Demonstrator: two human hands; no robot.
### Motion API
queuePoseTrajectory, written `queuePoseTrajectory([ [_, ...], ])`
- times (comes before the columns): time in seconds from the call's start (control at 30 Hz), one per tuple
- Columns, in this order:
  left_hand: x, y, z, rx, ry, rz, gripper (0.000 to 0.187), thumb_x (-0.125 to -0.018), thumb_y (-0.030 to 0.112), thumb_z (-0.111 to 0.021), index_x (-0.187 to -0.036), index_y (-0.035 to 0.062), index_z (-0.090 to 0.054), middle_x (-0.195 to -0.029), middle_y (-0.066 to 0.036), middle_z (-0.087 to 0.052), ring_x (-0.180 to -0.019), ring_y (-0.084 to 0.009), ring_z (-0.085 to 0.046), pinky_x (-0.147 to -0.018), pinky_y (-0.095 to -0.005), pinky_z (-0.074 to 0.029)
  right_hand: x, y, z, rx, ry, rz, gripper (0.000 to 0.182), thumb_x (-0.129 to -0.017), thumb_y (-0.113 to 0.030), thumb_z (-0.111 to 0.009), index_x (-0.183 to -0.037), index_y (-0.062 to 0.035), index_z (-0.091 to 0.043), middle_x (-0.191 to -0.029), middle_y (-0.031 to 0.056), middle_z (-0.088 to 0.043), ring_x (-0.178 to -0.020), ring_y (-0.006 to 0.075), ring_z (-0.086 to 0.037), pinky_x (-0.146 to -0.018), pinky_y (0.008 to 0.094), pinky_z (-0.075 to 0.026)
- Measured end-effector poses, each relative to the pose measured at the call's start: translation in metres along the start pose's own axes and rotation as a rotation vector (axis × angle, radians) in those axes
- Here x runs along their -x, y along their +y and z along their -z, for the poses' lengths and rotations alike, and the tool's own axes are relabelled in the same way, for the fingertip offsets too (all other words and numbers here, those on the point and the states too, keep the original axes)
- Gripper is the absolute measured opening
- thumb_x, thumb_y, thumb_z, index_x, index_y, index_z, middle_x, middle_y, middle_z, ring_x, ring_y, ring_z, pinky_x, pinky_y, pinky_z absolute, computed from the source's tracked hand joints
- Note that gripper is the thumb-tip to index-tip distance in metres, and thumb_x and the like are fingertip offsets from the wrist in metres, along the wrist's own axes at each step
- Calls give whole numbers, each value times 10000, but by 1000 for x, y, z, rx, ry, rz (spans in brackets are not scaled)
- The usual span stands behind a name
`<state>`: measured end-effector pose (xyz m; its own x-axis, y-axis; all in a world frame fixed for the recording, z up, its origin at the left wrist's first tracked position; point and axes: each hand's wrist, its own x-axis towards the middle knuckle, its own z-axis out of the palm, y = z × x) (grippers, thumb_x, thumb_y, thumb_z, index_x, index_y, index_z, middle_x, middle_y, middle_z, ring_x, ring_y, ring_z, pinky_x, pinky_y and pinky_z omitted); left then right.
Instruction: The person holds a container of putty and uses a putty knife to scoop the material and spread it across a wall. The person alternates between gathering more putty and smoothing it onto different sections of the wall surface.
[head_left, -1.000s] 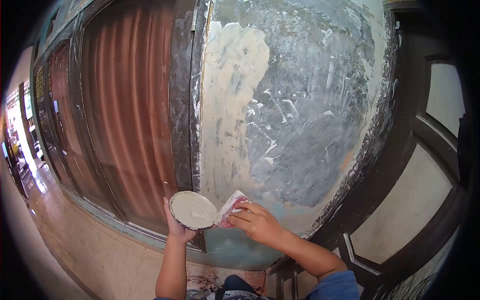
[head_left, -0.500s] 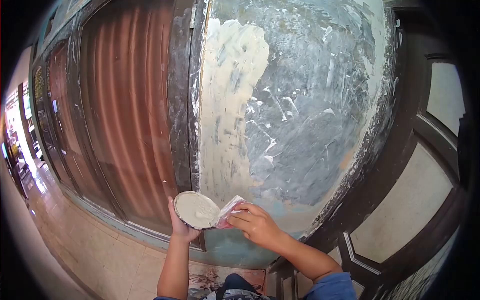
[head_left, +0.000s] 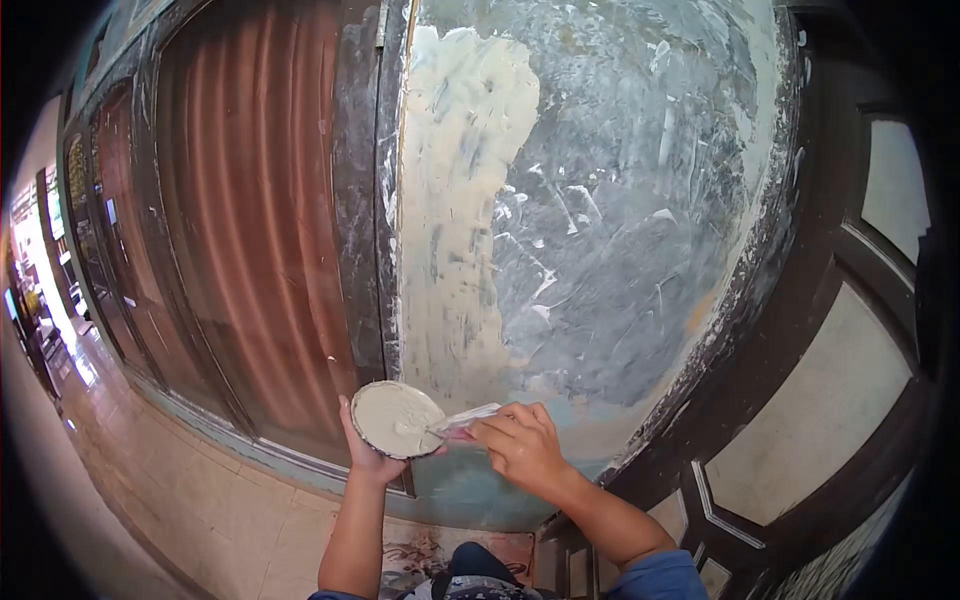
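My left hand point(head_left: 372, 458) is wrapped under and around a round bowl point(head_left: 362, 438) with a dark rim. Smooth off-white putty point(head_left: 390, 412) fills it, with a stirred patch near the right side. My right hand point(head_left: 522, 448) pinches a pinkish putty scraper point(head_left: 462, 430) smeared with white. The scraper is seen nearly edge-on, and its tip reaches over the bowl's right rim into the putty. Just beyond both hands stands a wall point(head_left: 610, 270); a strip of cream putty point(head_left: 455, 200) covers its left side, and the rest is grey with white streaks.
Left of the wall is a dark-framed window point(head_left: 365, 200) with a reddish-brown curtain point(head_left: 255, 200) behind the glass. A dark panelled door point(head_left: 790, 370) stands at right. Below lie floor tiles point(head_left: 230, 510) and a stained patterned mat point(head_left: 515, 555).
My right hand has turned the scraper from showing its broad face to nearly edge-on, and its tip has dipped into the putty. The bowl has shifted slightly right.
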<state>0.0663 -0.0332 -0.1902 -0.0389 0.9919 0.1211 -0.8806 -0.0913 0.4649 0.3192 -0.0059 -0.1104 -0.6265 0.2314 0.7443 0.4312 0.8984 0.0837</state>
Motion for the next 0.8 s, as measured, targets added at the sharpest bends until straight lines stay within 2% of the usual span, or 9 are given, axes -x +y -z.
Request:
queuePoseTrajectory([
  [0.13, -2, -1, 5, -17, -24, 11, 1065, -856, 949, -324, -1563, 157, -411, -1567, -223, -451, -1336, -579, -499, -938, -858, -433, 6, 19, -6, -11, 74, -157, 270, -755, -22, -732, -993, -143, -772, -1005, -20, -755, -927, 220, -659, -755, 396, -454],
  [0.23, -5, -1, 19, 71, -165, 78, 1124, -829, 975, -316, -1585, 145, -373, -1567, -264, -440, -1323, -634, -486, -939, -841, -447, 18, 43, -10, -6, 85, -286, 227, -793, -18, -713, -984, -126, -772, -978, 0, -755, -913, 248, -666, -751, 404, -465],
  [0.3, -3, 1, 18, -58, -224, 17, 1161, -815, 991, -308, -1595, 133, -356, -1561, -291, -437, -1304, -674, -478, -939, -823, -460, 34, 64, -20, 11, 63, -353, 215, -812, -19, -704, -990, -119, -772, -974, 9, -755, -916, 261, -668, -751, 406, -472],
  [0.4, 1, 0, 17, 73, -145, 21, 1195, -812, 992, -310, -1582, 80, -357, -1489, -363, -472, -1238, -699, -511, -901, -773, -536, 69, 89, -48, 12, 20, -425, 176, -823, -10, -724, -974, -86, -775, -893, 56, -744, -835, 317, -662, -741, 441, -528],
  [0.47, 0, 1, 24, 63, -158, 34, 1185, -809, 995, -310, -1589, 104, -355, -1521, -331, -457, -1267, -687, -498, -916, -795, -502, 89, 99, -66, -6, -125, -553, 158, -854, -52, -714, -990, -92, -783, -928, 59, -751, -875, 327, -668, -773, 465, -559],
  [0.5, 1, 1, 27, 51, -170, 50, 1175, -807, 997, -310, -1596, 128, -353, -1554, -299, -441, -1296, -674, -484, -931, -816, -467, 95, 102, -75, -6, -127, -552, 158, -854, -52, -714, -990, -92, -783, -928, 59, -751, -875, 327, -668, -773, 465, -559],
  [0.63, 4, 3, 23, 26, -143, 45, 1176, -806, 997, -311, -1595, 125, -354, -1552, -304, -440, -1289, -683, -482, -931, -818, -465, 102, 113, -95, 44, -146, -598, 160, -879, -101, -707, -1013, -107, -794, -969, 55, -752, -928, 334, -666, -780, 479, -568],
  [0.73, 10, 4, 26, 116, -96, 56, 1164, -812, 988, -318, -1578, 114, -388, -1482, -330, -499, -1212, -693, -533, -875, -768, -540, 104, 114, -99, 29, -142, -635, 155, -887, -119, -710, -1020, -111, -790, -980, 52, -747, -944, 338, -663, -779, 482, -569],
  [0.8, 13, 8, 34, 66, -114, 37, 1150, -816, 983, -323, -1589, 132, -368, -1527, -305, -469, -1246, -694, -510, -890, -811, -494, 104, 113, -97, 10, -112, -653, 145, -890, -125, -713, -1016, -113, -786, -976, 52, -743, -945, 340, -662, -779, 484, -569],
])
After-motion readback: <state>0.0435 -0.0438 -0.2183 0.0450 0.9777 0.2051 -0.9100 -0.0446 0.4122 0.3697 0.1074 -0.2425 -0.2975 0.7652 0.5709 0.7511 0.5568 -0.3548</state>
